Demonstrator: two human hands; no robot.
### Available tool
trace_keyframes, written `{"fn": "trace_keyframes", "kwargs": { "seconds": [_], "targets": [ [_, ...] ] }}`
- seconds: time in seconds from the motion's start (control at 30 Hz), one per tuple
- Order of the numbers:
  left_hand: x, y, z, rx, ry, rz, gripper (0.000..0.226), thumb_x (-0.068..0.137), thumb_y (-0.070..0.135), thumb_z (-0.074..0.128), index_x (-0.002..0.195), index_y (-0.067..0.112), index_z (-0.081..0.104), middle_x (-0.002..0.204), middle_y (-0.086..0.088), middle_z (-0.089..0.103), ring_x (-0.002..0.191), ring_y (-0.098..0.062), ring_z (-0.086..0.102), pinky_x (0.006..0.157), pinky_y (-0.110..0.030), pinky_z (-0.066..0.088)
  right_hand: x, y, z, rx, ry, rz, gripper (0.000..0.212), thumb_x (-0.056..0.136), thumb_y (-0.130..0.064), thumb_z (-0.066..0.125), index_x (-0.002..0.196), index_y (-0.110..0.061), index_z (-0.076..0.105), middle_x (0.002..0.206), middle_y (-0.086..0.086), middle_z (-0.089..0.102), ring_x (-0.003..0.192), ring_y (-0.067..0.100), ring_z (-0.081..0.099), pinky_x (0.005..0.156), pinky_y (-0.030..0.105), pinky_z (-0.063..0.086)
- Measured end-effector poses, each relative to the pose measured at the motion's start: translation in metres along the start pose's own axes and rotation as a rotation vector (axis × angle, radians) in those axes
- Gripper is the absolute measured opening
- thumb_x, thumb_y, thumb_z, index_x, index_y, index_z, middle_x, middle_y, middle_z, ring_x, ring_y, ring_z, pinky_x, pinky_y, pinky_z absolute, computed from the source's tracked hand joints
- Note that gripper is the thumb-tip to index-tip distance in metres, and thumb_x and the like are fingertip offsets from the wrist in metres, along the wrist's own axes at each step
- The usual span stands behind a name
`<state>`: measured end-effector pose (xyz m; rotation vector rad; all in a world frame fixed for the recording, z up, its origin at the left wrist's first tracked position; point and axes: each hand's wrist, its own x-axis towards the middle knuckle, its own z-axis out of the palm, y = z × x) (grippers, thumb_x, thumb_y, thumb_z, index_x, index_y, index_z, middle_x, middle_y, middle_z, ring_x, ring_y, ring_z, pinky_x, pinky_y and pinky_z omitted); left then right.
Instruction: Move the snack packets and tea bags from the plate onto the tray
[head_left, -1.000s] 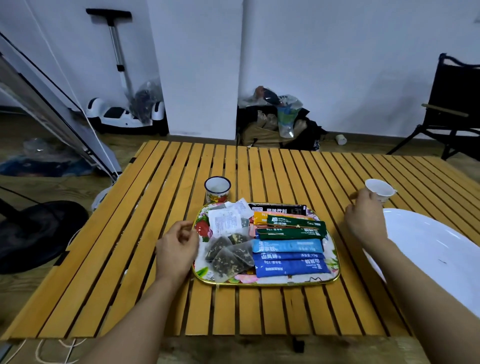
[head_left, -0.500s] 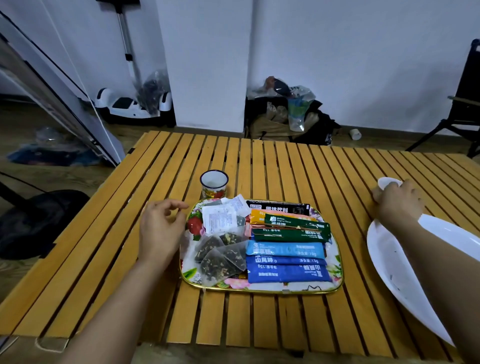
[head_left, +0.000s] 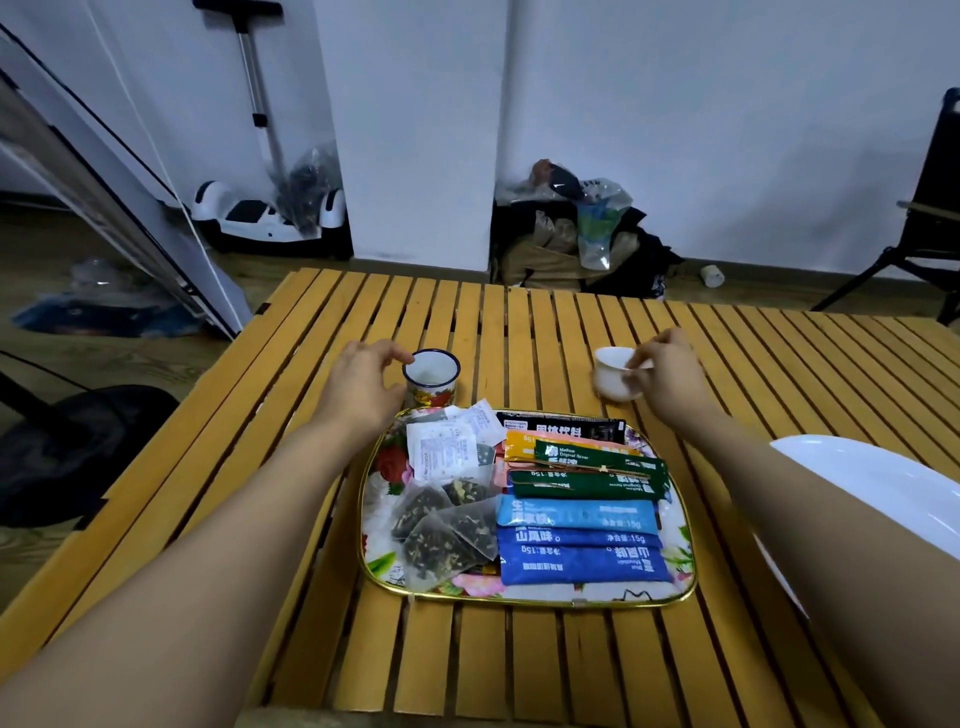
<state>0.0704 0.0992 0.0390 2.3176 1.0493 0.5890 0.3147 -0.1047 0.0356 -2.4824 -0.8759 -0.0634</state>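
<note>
A floral tray (head_left: 519, 600) with a gold rim lies mid-table. On it are pyramid tea bags (head_left: 445, 531), white sachets (head_left: 441, 451), blue snack packets (head_left: 577, 562), green packets (head_left: 592, 483), an orange packet and a black one (head_left: 561, 429). The white plate (head_left: 857, 483) sits at the right edge, bare and partly hidden by my right forearm. My left hand (head_left: 363, 385) curls against the rim and left side of an enamel mug (head_left: 432, 378) behind the tray. My right hand (head_left: 671, 375) holds a small white cup (head_left: 609, 378), tilted, just above the table behind the tray.
The slatted wooden table (head_left: 519, 322) has bare slats to the left of the tray and along the back. On the floor beyond it are bags, a white hoverboard with a handle and a black chair at the far right.
My left hand has moved from beside the tray up to the enamel mug. My right hand has carried the white cup leftward from the plate's edge to behind the tray.
</note>
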Motion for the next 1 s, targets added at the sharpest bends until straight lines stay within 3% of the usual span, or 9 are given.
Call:
{"fn": "trace_keyframes", "kwargs": {
  "seconds": [0.1,0.2,0.5,0.6,0.83,0.93,1.0],
  "targets": [
    [0.006,0.002,0.001,0.061,-0.052,0.032,0.035,0.086,0.014,0.065,0.118,0.028,0.060,0.134,-0.005,0.042,0.126,-0.025,0.043,0.104,-0.038,0.038,-0.001,-0.041,0.018,0.063,-0.090,-0.050,0.013,0.085,-0.012,0.066,0.096,-0.006,0.066,0.125,0.010,0.047,0.117,0.026,0.049,0.096,0.030,0.041],
    [0.011,0.003,0.003,0.101,-0.049,0.020,0.028,0.085,0.017,0.067,0.112,0.027,0.066,0.134,-0.003,0.043,0.128,-0.023,0.042,0.103,-0.038,0.038,-0.005,-0.070,0.035,0.086,-0.132,-0.109,0.008,0.083,-0.012,0.068,0.090,-0.009,0.067,0.117,0.009,0.052,0.111,0.025,0.052,0.094,0.036,0.046],
    [0.016,-0.001,0.014,0.068,-0.011,0.008,0.008,0.084,0.015,0.068,0.086,0.022,0.071,0.119,-0.004,0.053,0.109,-0.022,0.056,0.089,-0.036,0.051,-0.018,-0.101,0.054,0.139,-0.150,-0.246,0.005,0.083,-0.015,0.068,0.084,-0.011,0.070,0.101,0.005,0.054,0.095,0.017,0.051,0.080,0.031,0.044],
    [0.018,-0.003,0.019,0.005,-0.026,-0.019,0.016,0.084,0.014,0.068,0.076,0.027,0.068,0.110,-0.006,0.062,0.096,-0.022,0.064,0.083,-0.041,0.056,-0.021,-0.103,0.059,0.150,-0.183,-0.269,0.005,0.084,-0.016,0.068,0.086,-0.012,0.070,0.100,0.005,0.054,0.094,0.017,0.050,0.079,0.030,0.044],
    [0.018,-0.011,0.022,-0.027,-0.044,0.008,0.011,0.084,0.015,0.067,0.088,0.025,0.069,0.113,-0.005,0.062,0.096,-0.022,0.065,0.085,-0.042,0.056,-0.024,-0.107,0.063,0.110,-0.189,-0.279,0.008,0.086,-0.018,0.065,0.091,-0.014,0.071,0.102,0.006,0.056,0.094,0.018,0.054,0.074,0.025,0.039],
    [0.010,-0.012,0.021,-0.052,-0.060,0.010,0.026,0.086,0.015,0.065,0.111,0.025,0.063,0.126,-0.007,0.054,0.102,-0.023,0.062,0.088,-0.045,0.054,-0.026,-0.108,0.059,0.080,-0.189,-0.297,0.017,0.086,-0.022,0.066,0.102,-0.015,0.069,0.108,0.005,0.055,0.100,0.020,0.056,0.078,0.028,0.045],
    [-0.001,-0.011,0.019,-0.106,0.004,-0.047,0.035,0.088,0.013,0.062,0.121,0.023,0.056,0.130,-0.007,0.049,0.095,-0.017,0.057,0.090,-0.044,0.053,-0.031,-0.109,0.052,0.110,-0.135,-0.258,0.026,0.088,-0.024,0.064,0.112,-0.016,0.065,0.117,0.005,0.051,0.104,0.020,0.055,0.084,0.032,0.048]
  ]
}}
